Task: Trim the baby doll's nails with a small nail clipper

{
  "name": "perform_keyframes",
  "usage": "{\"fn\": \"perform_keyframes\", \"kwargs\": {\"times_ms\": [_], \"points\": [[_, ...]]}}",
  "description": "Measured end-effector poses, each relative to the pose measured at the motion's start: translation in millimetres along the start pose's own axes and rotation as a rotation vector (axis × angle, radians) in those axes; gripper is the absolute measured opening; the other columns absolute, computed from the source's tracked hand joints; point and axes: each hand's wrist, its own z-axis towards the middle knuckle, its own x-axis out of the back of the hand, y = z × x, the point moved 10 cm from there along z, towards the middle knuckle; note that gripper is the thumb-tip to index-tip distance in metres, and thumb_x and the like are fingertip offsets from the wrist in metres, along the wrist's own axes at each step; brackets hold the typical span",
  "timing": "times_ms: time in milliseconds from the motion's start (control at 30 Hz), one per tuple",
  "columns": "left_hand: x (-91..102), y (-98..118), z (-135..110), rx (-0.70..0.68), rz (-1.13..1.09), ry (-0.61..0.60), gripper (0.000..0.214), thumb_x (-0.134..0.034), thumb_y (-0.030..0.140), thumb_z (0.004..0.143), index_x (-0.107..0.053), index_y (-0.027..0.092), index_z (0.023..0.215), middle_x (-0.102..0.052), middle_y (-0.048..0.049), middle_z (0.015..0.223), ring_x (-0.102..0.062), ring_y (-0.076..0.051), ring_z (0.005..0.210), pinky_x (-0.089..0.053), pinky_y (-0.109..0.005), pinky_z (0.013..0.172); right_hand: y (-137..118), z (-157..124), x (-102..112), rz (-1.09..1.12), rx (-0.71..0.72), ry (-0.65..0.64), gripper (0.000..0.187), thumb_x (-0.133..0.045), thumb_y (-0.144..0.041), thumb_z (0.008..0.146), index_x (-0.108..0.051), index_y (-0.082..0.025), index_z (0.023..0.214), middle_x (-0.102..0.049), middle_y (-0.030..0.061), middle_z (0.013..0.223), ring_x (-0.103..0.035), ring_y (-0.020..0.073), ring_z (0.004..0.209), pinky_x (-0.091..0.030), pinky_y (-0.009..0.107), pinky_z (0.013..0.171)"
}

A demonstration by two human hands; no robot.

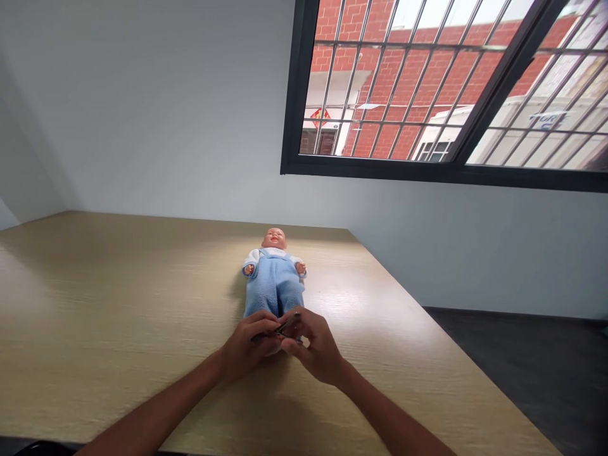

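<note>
A baby doll (274,278) in a blue overall and white shirt lies on its back on the wooden table (118,304), head away from me. My left hand (249,345) is closed around the doll's foot at the near end. My right hand (311,345) pinches a small metal tool (286,327), perhaps nail clippers, against that foot. Both hands touch each other and hide the doll's feet.
The table's right edge (427,335) runs diagonally beside a dark floor (536,367). A pale wall stands behind the table, with a barred black-framed window (427,88) above showing a red brick building.
</note>
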Motion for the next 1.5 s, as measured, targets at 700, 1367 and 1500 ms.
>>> {"fn": "perform_keyframes", "kwargs": {"times_ms": [700,1367,1500], "points": [[-0.1,6.5,-1.7,-0.048,0.065,-0.014,0.015,-0.058,0.024,0.096,-0.065,0.015,0.106,-0.063,-0.0104,0.103,-0.065,-0.017,0.09,-0.055,-0.026,0.082,-53.3,-25.8,-42.7,-0.9,0.606,-0.008,0.017,-0.056,-0.033,0.098,-0.056,-0.017,0.093,-0.067,0.005,0.077,-0.062,0.0176,0.066,-0.045,0.03,0.06],[0.4,10.6,-1.3,-0.09,0.042,-0.008,0.031,-0.06,0.044,0.094,-0.063,0.015,0.104,-0.062,-0.012,0.104,-0.065,-0.019,0.09,-0.055,-0.028,0.083,-47.7,-28.6,-48.3,-0.955,0.625,0.007,0.018,-0.048,-0.03,0.102,-0.056,-0.017,0.092,-0.064,0.0029,0.078,-0.056,0.0162,0.068,-0.042,0.03,0.064],[-0.6,7.8,-1.2,-0.063,0.024,-0.021,0.026,-0.058,0.04,0.096,-0.064,0.015,0.104,-0.062,-0.0112,0.104,-0.065,-0.018,0.09,-0.054,-0.027,0.084,-47.0,-25.8,-47.2,-0.945,0.59,-0.003,0.02,-0.048,-0.031,0.102,-0.054,-0.018,0.089,-0.063,0.003,0.077,-0.056,0.0166,0.068,-0.04,0.03,0.062]]}}
